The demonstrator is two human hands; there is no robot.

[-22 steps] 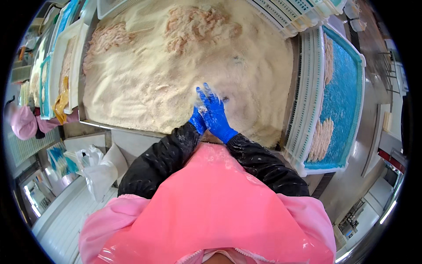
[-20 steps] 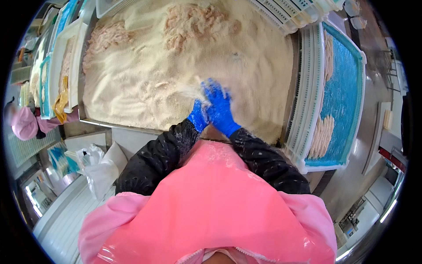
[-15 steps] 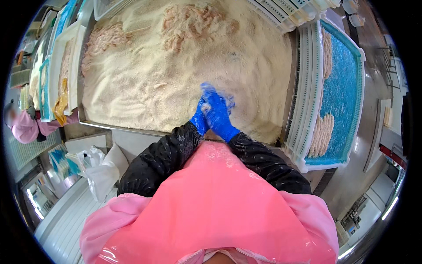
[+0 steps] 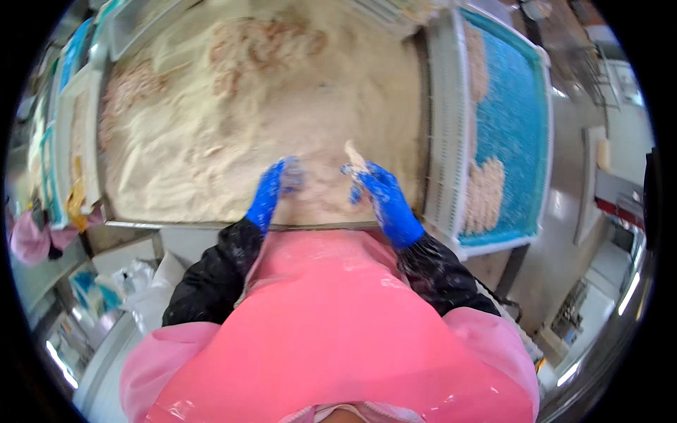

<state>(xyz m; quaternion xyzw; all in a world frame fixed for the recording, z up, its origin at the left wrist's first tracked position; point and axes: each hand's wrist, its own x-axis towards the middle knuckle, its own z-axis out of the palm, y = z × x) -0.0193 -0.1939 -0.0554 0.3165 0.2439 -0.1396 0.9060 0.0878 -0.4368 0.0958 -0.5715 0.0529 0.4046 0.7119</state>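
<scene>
My right hand (image 4: 389,204), in a blue glove dusted with crumbs, pinches a thin crumb-coated strip of meat (image 4: 355,156) between thumb and fingers. The strip points up and away from me. Across from it, my left hand (image 4: 266,196) hovers over the near edge of the crumb bed, apart from the right one; its curved fingers are blurred but look open, with no strip seen in them. Pale breading crumbs (image 4: 310,141) fill a wide metal-edged tray under both hands. Piles of pinkish raw meat strips (image 4: 264,46) lie on the crumbs farther back.
On the right, a white crate with a blue liner (image 4: 511,141) holds rows of coated strips (image 4: 484,197). White crates (image 4: 79,134) stand along the left side, with yellow gloves (image 4: 76,201) on one. A person in pink sleeves (image 4: 32,240) is at far left.
My hands were pressed together over the crumbs and have moved apart, left hand leftward and right hand rightward. A coated strip now shows in my right hand. The whole view has shifted a little.
</scene>
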